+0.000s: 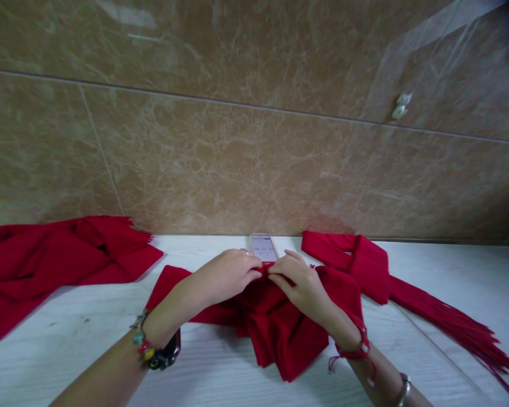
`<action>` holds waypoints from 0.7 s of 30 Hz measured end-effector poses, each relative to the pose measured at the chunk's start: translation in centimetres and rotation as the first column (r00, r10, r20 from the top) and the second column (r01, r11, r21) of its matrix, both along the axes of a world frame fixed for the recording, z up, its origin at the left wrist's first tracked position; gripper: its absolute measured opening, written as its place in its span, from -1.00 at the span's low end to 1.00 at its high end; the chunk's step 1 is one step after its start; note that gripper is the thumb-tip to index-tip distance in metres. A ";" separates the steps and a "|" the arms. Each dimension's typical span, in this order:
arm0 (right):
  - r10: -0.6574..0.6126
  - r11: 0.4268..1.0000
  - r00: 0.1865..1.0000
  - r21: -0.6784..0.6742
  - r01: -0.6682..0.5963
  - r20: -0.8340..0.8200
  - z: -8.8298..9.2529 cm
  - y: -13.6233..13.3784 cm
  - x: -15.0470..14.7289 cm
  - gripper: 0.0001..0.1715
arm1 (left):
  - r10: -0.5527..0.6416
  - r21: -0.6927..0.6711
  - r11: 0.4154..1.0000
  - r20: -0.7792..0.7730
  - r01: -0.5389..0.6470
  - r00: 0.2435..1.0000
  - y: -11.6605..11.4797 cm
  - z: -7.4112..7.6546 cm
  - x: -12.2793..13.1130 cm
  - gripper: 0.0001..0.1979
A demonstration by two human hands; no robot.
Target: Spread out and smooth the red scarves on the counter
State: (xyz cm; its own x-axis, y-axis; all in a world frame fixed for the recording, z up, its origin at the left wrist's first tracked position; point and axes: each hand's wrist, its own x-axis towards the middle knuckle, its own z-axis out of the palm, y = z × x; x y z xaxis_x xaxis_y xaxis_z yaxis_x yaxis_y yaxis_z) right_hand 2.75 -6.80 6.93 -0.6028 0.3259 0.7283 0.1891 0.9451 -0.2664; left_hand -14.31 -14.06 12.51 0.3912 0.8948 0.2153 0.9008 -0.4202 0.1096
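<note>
A red cloth (280,333) lies bunched and folded on the white table (68,350) in front of me. My left hand (227,274) and my right hand (299,282) meet over its top edge, each pinching the fabric with closed fingers. My left wrist carries a beaded bracelet and a dark band. My right wrist has a red string and a metal bangle. Just behind my fingers lies a phone (263,247) with its screen lit, close to the wall.
Another red cloth (46,260) lies spread at the left of the table. A third red piece with a long fringe (407,288) lies at the right. A brown marble-tiled wall (254,141) rises straight behind the table.
</note>
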 end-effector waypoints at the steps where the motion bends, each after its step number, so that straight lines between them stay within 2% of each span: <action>1: -0.035 0.999 0.999 -0.028 0.034 -0.042 0.0 0.2 0.1 -0.86 | 0.009 -0.011 1.000 -0.007 -0.009 1.000 0.1 0.1 -0.3 -0.83; 5: -0.261 0.956 0.951 -0.183 0.231 -0.166 0.5 1.8 1.4 -0.83 | 0.068 -0.061 0.996 -0.029 -0.070 0.997 0.4 0.5 -2.1 -0.87; 7: -0.292 0.951 0.941 -0.158 0.267 -0.171 0.7 2.2 1.8 -0.85 | 0.097 -0.056 0.994 -0.008 -0.098 0.995 0.4 0.5 -2.4 -0.86; 9: -0.238 0.971 0.961 -0.049 0.233 -0.139 0.6 2.0 1.6 -0.79 | 0.092 -0.040 0.995 0.028 -0.091 0.995 0.4 0.4 -2.1 -0.83; 11: -0.140 0.988 0.988 0.057 0.143 -0.061 0.3 1.1 1.0 -0.59 | 0.053 -0.029 0.998 0.035 -0.052 0.998 0.3 0.1 -1.3 -0.82; 13: -0.053 0.994 0.998 0.096 0.050 0.026 -0.1 0.1 0.1 -0.55 | -0.004 -0.023 1.000 0.022 0.004 1.000 0.2 0.0 -0.6 -0.83; 15: -0.012 0.997 0.999 0.082 0.008 0.044 -0.4 -0.5 -0.5 -0.71 | -0.036 -0.024 0.999 0.004 0.036 0.999 0.1 0.0 -0.3 -0.84; 17: -0.016 0.999 1.000 0.040 0.017 -0.019 -0.4 -0.5 -0.6 -0.84 | -0.030 -0.031 0.999 -0.009 0.029 1.000 0.0 0.3 -0.5 -0.86; 21: -0.132 0.988 0.976 -0.099 0.116 -0.173 0.1 0.8 0.3 -0.85 | 0.073 -0.028 0.997 -0.025 -0.074 0.997 0.0 1.2 -1.9 -0.87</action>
State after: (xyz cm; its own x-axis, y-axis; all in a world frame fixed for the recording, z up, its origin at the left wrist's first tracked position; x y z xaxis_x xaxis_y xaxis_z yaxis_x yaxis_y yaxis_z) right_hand 3.08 -6.03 7.03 -0.4167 0.4576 0.7855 0.2456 0.8886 -0.3875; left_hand -16.18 -14.07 13.72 0.3288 0.9271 0.1801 0.9316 -0.3496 0.0989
